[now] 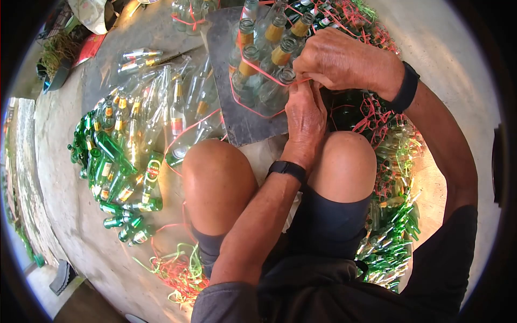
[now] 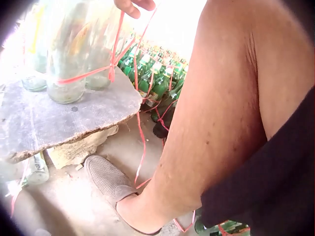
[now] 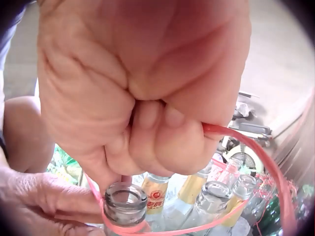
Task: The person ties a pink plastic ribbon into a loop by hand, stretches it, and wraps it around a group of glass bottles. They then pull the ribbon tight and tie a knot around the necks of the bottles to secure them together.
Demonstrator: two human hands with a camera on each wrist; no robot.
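A cluster of clear glass bottles [image 1: 250,81] with yellow neck labels stands upright on a dark slab [image 1: 253,129]. Red plastic twine [image 1: 264,71] runs round the necks, and another loop circles the bottles lower down. My right hand [image 1: 344,59] is curled round the twine, whose loose end [image 3: 261,152] trails from the fist in the right wrist view. Just below it, my left hand [image 1: 305,121] pinches the twine beside the nearest bottle neck [image 3: 125,211]. In the left wrist view, a twine crossing [image 2: 112,69] sits against the bottles' side; the fingers partly hide the upper strands.
Loose green bottles [image 1: 113,151] and clear bottles lie on the floor to the left. Bundled bottles with red twine [image 1: 371,116] crowd the right side. A tangle of red and green twine [image 1: 175,269] lies by the left knee. Stone [image 2: 78,147] supports the slab.
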